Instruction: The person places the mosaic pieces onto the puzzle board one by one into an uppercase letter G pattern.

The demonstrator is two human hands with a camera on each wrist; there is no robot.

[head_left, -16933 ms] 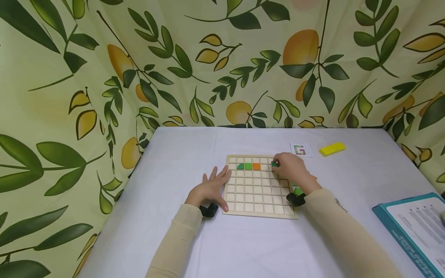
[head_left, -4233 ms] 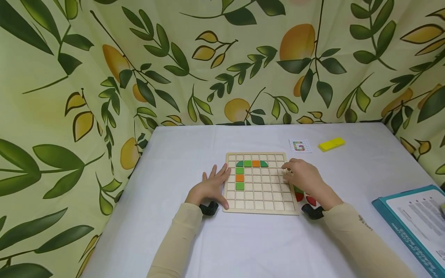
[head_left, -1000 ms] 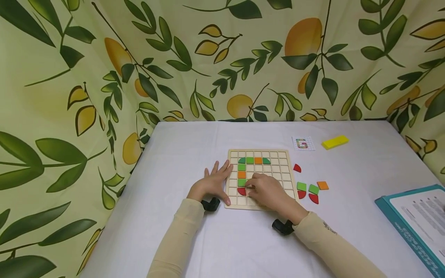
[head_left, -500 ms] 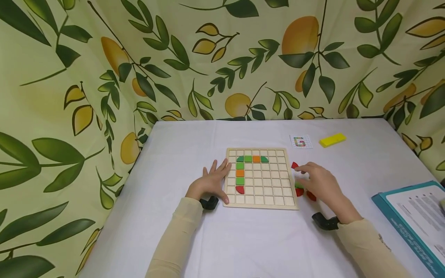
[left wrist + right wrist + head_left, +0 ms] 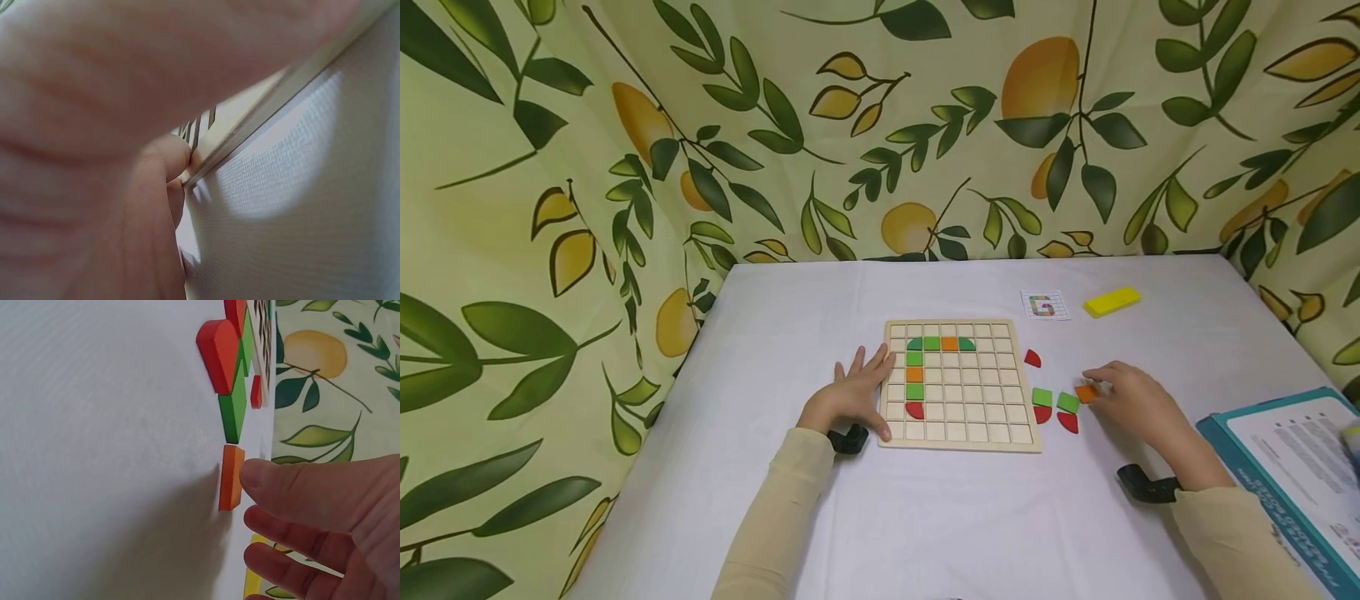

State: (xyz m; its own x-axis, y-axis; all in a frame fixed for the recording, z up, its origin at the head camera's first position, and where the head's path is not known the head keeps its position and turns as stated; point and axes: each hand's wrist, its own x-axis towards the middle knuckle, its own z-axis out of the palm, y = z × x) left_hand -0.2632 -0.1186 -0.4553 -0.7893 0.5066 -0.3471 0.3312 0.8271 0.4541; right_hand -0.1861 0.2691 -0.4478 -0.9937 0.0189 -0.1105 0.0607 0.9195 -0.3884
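My left hand, fingers spread, rests along the left edge of a wooden grid board; its palm and thumb fill much of the left wrist view. Dark green quarter-round tiles, light green and orange square tiles and a red quarter-round tile sit in the board's cells, making a top row and a left column. Right of the board, my right hand is over an orange square tile lying flat. The thumb tip overlaps that tile in the right wrist view, and whether it touches is unclear.
Loose green square tiles and red quarter-round tiles lie between the board and my right hand. Behind them are a pattern card and a yellow block. A teal-edged box lies at the right.
Since the earliest frame, more tiles have filled the row and left column. A red quarter-round tile now ends the column. My right hand has moved right from the board to the orange tile.
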